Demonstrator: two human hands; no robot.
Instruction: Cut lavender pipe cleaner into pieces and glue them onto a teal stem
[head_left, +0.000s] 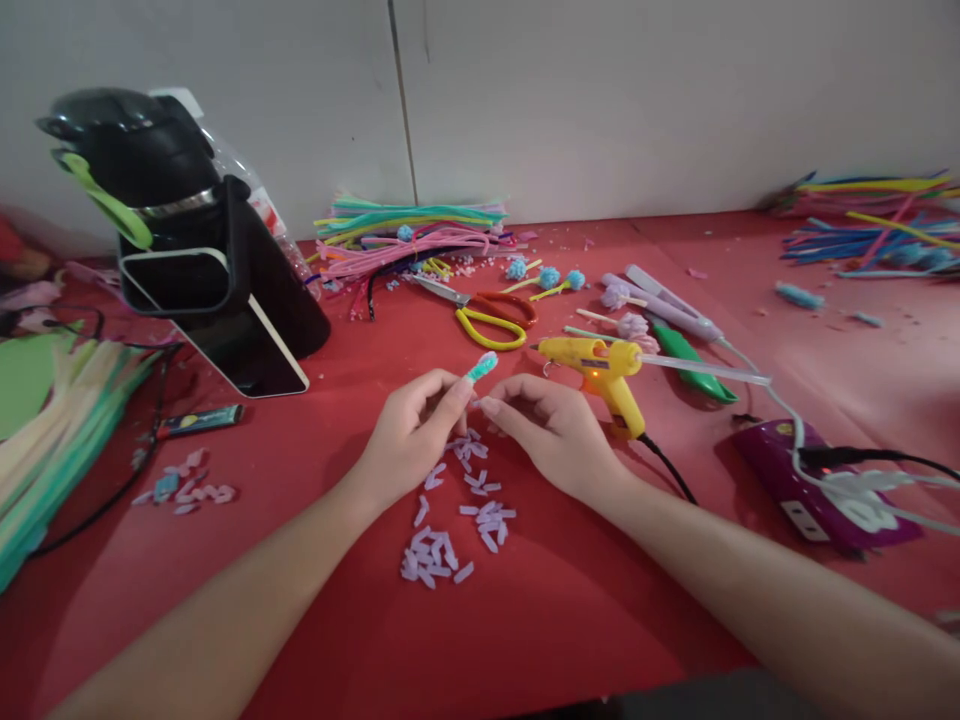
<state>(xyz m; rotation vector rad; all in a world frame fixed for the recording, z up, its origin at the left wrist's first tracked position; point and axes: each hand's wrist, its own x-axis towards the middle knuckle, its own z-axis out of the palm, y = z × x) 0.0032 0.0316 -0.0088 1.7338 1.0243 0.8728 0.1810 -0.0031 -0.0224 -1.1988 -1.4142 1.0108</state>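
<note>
My left hand (412,435) is closed, pinching a short teal pipe cleaner piece (482,368) with a pinkish tip that points up and away. Close beside it, my right hand (559,435) has thumb and forefinger pressed together on a tiny lilac pipe cleaner piece (477,404), mostly hidden by the fingertips. Under and in front of both hands, short cut lilac pieces (429,557) lie in loose clusters on the red tabletop (585,620). A yellow hot glue gun (600,375) with its orange light lit lies just beyond my right hand.
Yellow-and-orange-handled scissors (491,325) lie ahead, near blue pompom stems (550,277) and a lilac hair straightener (667,305). At right sits a purple power strip (817,485) with cables. A black flask (277,270) with a phone (225,330) leaning on it stands left; pipe cleaner bundles (412,225) lie along the wall.
</note>
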